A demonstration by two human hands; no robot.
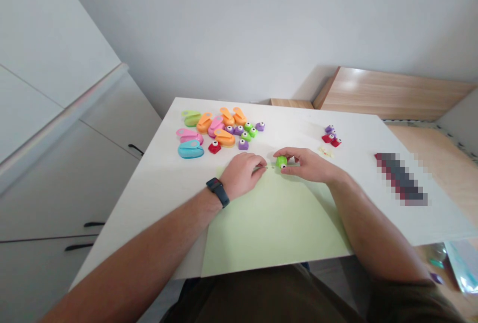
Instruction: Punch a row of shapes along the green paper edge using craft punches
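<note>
A large pale green sheet of paper (pixel 269 228) lies in front of me, its near edge reaching the table's front edge. At its far edge, my left hand (pixel 244 171), with a dark watch on the wrist, is closed with thumb and fingertips pinching the paper. My right hand (pixel 304 163) grips a small green craft punch (pixel 281 161) between thumb and fingers, right at that same far edge. The punch is tilted, its white-and-black button facing toward me. Small marks show in the paper between my hands.
On the left of the white table (pixel 160 183) sit large lever punches, among them a blue one (pixel 190 149), and several small punches. More small punches (pixel 331 138) stand at the right beside pale paper scraps (pixel 326 152). A blurred-out dark object (pixel 403 178) lies further right.
</note>
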